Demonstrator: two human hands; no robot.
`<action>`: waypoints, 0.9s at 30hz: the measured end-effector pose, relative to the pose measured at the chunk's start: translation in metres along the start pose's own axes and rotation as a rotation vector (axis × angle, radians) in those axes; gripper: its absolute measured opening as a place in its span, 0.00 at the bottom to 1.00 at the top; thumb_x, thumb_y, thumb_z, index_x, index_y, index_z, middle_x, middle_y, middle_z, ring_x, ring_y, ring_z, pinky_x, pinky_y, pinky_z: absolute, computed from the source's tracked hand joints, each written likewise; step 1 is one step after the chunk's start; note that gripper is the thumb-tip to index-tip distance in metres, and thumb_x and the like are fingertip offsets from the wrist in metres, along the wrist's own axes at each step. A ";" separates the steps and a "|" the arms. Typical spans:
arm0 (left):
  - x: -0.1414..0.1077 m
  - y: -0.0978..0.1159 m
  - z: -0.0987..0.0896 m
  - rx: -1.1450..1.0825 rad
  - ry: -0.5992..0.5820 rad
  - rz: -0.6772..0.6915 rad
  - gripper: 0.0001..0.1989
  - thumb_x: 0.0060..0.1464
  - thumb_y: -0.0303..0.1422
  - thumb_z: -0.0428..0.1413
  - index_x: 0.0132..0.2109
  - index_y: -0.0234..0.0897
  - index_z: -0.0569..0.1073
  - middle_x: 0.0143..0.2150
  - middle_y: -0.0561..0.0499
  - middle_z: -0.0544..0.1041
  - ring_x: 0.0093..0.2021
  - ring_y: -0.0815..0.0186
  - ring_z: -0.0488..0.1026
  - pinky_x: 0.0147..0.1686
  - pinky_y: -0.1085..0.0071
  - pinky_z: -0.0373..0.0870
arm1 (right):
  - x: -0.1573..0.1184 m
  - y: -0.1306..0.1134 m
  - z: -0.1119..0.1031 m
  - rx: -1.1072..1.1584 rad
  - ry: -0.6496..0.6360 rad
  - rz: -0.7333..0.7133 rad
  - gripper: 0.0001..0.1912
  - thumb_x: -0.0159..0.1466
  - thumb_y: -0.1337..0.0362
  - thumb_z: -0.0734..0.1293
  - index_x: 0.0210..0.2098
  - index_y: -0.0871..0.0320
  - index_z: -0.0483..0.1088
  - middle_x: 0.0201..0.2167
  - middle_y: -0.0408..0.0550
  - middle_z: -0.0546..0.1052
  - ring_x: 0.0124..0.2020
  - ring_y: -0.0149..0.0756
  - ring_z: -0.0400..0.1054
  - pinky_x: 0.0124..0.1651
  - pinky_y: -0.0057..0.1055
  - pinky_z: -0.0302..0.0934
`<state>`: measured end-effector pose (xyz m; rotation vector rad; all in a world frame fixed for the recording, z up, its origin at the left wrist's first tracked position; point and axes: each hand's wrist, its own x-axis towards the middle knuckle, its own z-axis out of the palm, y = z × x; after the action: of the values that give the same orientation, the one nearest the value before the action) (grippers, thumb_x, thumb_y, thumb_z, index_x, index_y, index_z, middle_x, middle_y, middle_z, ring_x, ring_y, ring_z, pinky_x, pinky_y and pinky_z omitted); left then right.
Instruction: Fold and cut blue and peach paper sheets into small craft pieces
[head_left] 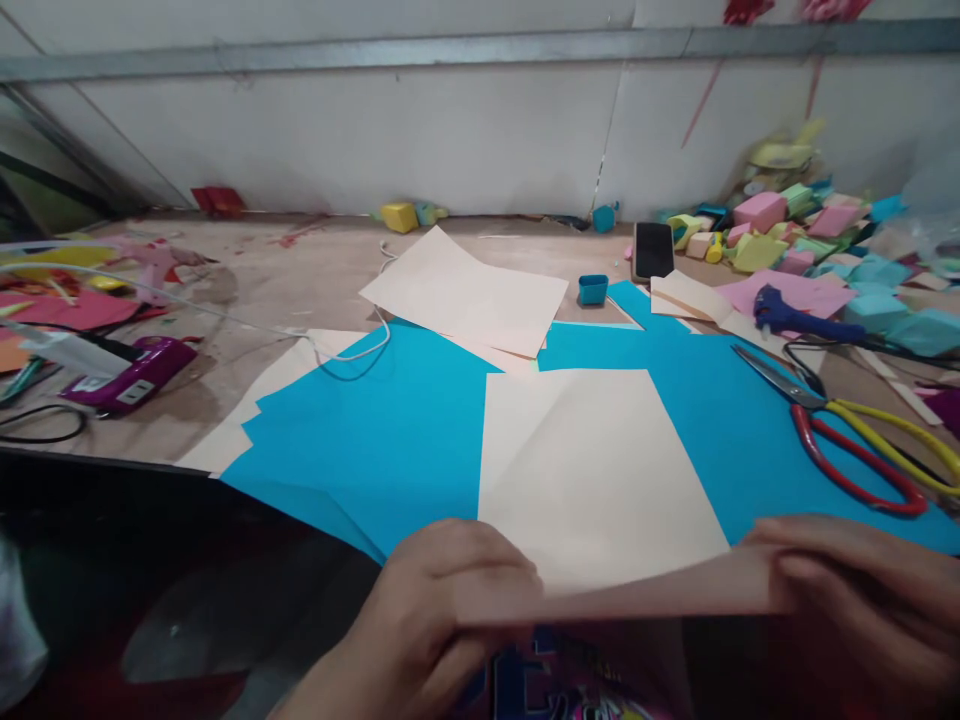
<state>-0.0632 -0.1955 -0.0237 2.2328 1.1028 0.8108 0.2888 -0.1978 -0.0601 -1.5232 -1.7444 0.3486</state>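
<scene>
A pale cream sheet of paper (600, 460) lies over large blue paper (360, 430) at the table's near edge. Its near end is bent up into a narrow strip. My left hand (442, 600) is closed on the left end of that strip, fingers on top. At the strip's right end, my right hand (862, 590) pinches it, somewhat blurred. Behind lie more loose cream sheets (465, 290), partly over the blue paper. Right of the sheet rest scissors (817, 400) with one red and one yellow handle.
A dark blue glue gun (802, 315) and a phone (652, 250) lie at the right, before a heap of coloured paper shapes (810, 230). A small blue paper box (592, 289) stands mid-table. At left are a purple power strip (135, 375), a white cable (352, 355) and a pink glue gun (157, 270).
</scene>
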 end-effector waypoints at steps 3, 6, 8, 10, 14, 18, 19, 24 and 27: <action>0.010 -0.002 0.014 0.062 0.224 -0.141 0.10 0.61 0.30 0.53 0.32 0.41 0.76 0.25 0.55 0.77 0.25 0.69 0.72 0.27 0.74 0.69 | 0.001 -0.009 0.013 0.329 0.042 0.154 0.28 0.64 0.50 0.65 0.62 0.52 0.66 0.40 0.56 0.81 0.35 0.50 0.78 0.31 0.34 0.74; 0.017 -0.005 0.020 0.075 0.291 -0.294 0.16 0.60 0.35 0.53 0.24 0.38 0.71 0.19 0.56 0.69 0.21 0.70 0.65 0.21 0.73 0.60 | -0.001 -0.008 0.026 0.323 0.013 0.008 0.35 0.64 0.53 0.68 0.68 0.49 0.56 0.45 0.54 0.80 0.42 0.48 0.77 0.37 0.34 0.74; 0.019 -0.006 0.023 -0.001 0.321 -0.420 0.20 0.59 0.38 0.53 0.21 0.37 0.67 0.17 0.55 0.65 0.20 0.71 0.62 0.19 0.73 0.56 | -0.002 -0.006 0.032 0.168 -0.032 -0.127 0.24 0.63 0.60 0.69 0.59 0.46 0.69 0.47 0.49 0.78 0.45 0.42 0.75 0.41 0.29 0.72; 0.020 -0.007 0.027 -0.166 0.347 -0.531 0.15 0.57 0.40 0.55 0.25 0.37 0.70 0.19 0.54 0.67 0.21 0.70 0.63 0.19 0.74 0.58 | -0.001 -0.007 0.034 0.110 -0.080 -0.165 0.12 0.65 0.63 0.67 0.48 0.48 0.76 0.49 0.48 0.75 0.46 0.38 0.73 0.43 0.26 0.70; 0.024 -0.007 0.034 -0.556 0.408 -0.610 0.31 0.55 0.38 0.57 0.64 0.37 0.61 0.34 0.50 0.78 0.30 0.67 0.74 0.28 0.72 0.71 | 0.009 -0.013 0.038 0.068 -0.053 -0.056 0.10 0.67 0.59 0.66 0.44 0.52 0.77 0.47 0.48 0.74 0.45 0.38 0.71 0.40 0.27 0.68; 0.023 -0.011 0.034 -0.461 0.427 -0.554 0.42 0.58 0.36 0.55 0.72 0.41 0.42 0.49 0.43 0.77 0.31 0.70 0.74 0.30 0.72 0.73 | 0.020 -0.013 0.045 -0.081 0.004 -0.034 0.11 0.66 0.55 0.67 0.43 0.53 0.77 0.46 0.47 0.76 0.44 0.39 0.71 0.41 0.30 0.66; 0.021 -0.012 0.034 -0.388 0.391 -0.524 0.38 0.58 0.36 0.55 0.71 0.41 0.49 0.50 0.42 0.76 0.30 0.70 0.74 0.29 0.73 0.73 | 0.022 -0.013 0.047 -0.120 0.041 -0.037 0.12 0.66 0.55 0.67 0.43 0.53 0.78 0.46 0.47 0.76 0.44 0.39 0.71 0.42 0.31 0.65; 0.011 -0.015 0.027 -0.125 0.248 -0.358 0.09 0.56 0.29 0.57 0.45 0.39 0.77 0.47 0.44 0.77 0.38 0.65 0.75 0.35 0.69 0.75 | 0.027 -0.016 0.050 -0.227 0.137 -0.141 0.13 0.66 0.56 0.67 0.45 0.55 0.78 0.45 0.48 0.78 0.46 0.41 0.72 0.49 0.35 0.64; 0.008 -0.014 0.024 -0.101 0.269 -0.332 0.07 0.56 0.27 0.57 0.42 0.40 0.77 0.40 0.48 0.79 0.37 0.65 0.76 0.36 0.68 0.74 | 0.033 -0.020 0.049 -0.274 0.107 -0.207 0.14 0.68 0.58 0.65 0.48 0.57 0.77 0.47 0.50 0.77 0.48 0.41 0.72 0.50 0.36 0.64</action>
<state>-0.0495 -0.1861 -0.0473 1.8264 1.4746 1.0131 0.2407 -0.1579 -0.0674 -1.4989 -1.9009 -0.0792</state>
